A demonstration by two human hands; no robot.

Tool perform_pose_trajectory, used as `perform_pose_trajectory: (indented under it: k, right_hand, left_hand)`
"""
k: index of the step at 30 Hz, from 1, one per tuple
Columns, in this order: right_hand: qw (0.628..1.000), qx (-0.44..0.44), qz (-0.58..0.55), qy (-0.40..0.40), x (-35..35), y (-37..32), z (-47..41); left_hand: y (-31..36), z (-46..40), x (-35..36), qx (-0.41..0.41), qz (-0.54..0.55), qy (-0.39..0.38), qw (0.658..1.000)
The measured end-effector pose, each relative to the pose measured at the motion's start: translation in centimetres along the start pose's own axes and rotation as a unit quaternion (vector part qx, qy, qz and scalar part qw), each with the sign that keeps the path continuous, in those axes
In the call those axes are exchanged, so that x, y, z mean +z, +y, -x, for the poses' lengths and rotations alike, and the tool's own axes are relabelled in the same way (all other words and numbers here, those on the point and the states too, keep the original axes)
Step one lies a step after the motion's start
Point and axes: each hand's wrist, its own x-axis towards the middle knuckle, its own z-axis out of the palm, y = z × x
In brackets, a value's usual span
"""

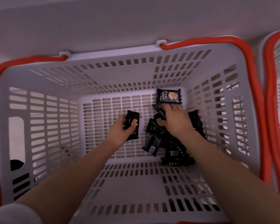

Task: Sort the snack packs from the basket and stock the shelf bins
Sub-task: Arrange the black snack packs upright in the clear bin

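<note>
Both arms reach down into a deep white slotted basket (pixel 44 120) with orange handles (pixel 233 41), and everything left to sort lies on its floor, right of the middle.

The relation that matters most is between the right hand (pixel 176 122) and the single Drycake pack (pixel 168 96) lying face up near the far wall. That pack sits just beyond the right hand's fingertips (pixel 173 108), which touch or nearly touch its near edge; its long axis runs left to right across the basket. The right hand is clearly the nearer one. Its fingers are stretched forward and slightly spread, palm down, and I cannot tell whether they pinch anything underneath. Below and around that hand lies a loose heap of dark snack packs (pixel 166 146), overlapping at odd angles, some showing barcodes, spreading toward the near right corner of the floor.

The left hand (pixel 118 130) is to the left of the heap and apart from it. It grips one dark snack pack (pixel 132 125), fingers and thumb curled round the pack's left edge, the pack's long axis running near to far and its face turned up.

A second basket's orange rim (pixel 271 94) shows at the far right edge. No shelf bins are in view, so stocking will likely need the packs lifted out first.
</note>
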Motion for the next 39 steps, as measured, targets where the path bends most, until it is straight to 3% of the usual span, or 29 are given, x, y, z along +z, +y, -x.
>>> perform_pose_trajectory:
  k: [3, 8, 12, 16, 21, 23, 27, 31, 34, 39]
  right_hand:
    - [1.0, -0.009, -0.018, -0.022, 0.3, -0.2, 0.7]
    - [0.983, 0.014, -0.172, 0.068, 0.9, -3.4, 3.0]
    - [0.973, -0.014, -0.231, -0.014, 1.3, -6.1, 3.4]
    - [0.946, -0.027, -0.314, -0.079, 1.2, -6.1, 3.0]
    - [0.916, -0.039, -0.377, -0.129, 1.0, -3.9, 2.3]
    - [0.913, -0.046, -0.392, -0.099, 0.4, -3.2, 1.7]
    - [0.97, -0.006, -0.21, 0.122, -1.5, -0.2, -1.4]
    - [0.996, -0.009, -0.048, 0.073, -2.3, 2.4, -3.7]
    - [0.996, 0.0, 0.056, 0.07, -1.5, 2.3, -3.5]
    - [0.994, -0.046, 0.042, 0.092, -0.1, 0.9, -1.0]
  left_hand:
    - [0.0, 0.1, 0.3, -0.003, -0.008, 0.016, 1.0]
    - [0.9, 0.3, 1.6, -0.005, 0.076, 0.06, 0.995]
    - [1.6, 0.7, 2.6, 0.013, 0.113, 0.056, 0.992]
    - [1.8, 0.5, 2.2, -0.021, 0.189, 0.029, 0.981]
    - [1.3, -0.2, 1.8, -0.017, 0.106, 0.023, 0.994]
    - [1.1, -0.6, 1.7, -0.009, 0.059, 0.03, 0.998]
    - [1.3, -1.7, 1.8, 0.014, 0.004, 0.049, 0.999]
    - [1.0, -1.9, 1.4, 0.023, -0.051, 0.063, 0.996]
    - [0.6, -1.7, 0.5, 0.032, -0.072, 0.071, 0.994]
    - [1.1, -0.4, -1.8, 0.082, -0.093, 0.021, 0.992]
